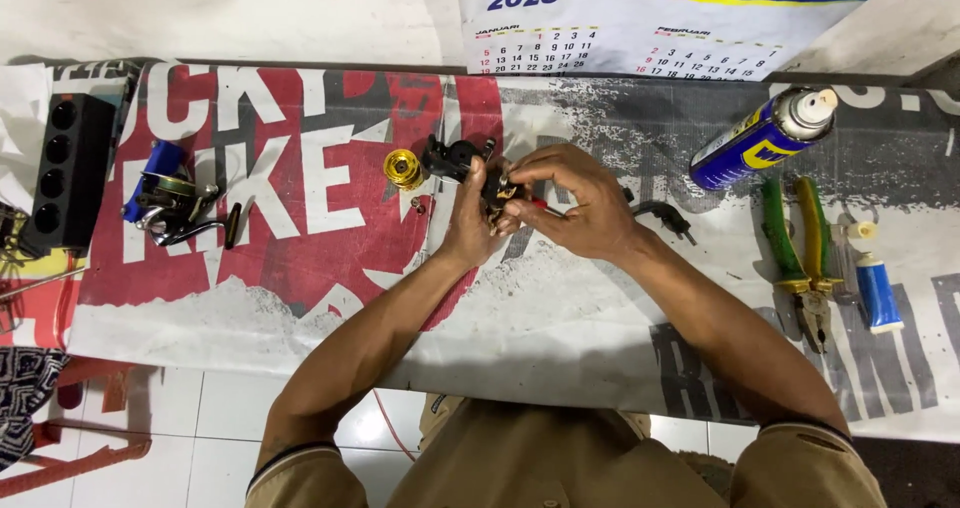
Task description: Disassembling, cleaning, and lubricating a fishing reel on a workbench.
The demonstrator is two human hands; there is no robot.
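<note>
My left hand and my right hand meet over the middle of the banner-covered table. Together they grip a small black fishing reel body with a brass-coloured part showing between the fingers. The right fingers pinch at its top; a thin red-handled tool seems to lie under them, mostly hidden. Just left of the hands lie a black reel part and a gold spool. A tiny screw-like piece lies beside them.
A complete spinning reel with a blue part lies at the left, beside a black power strip. A blue spray can, green-handled pliers, a small blue tube and a black handle piece lie at the right. A calendar hangs behind.
</note>
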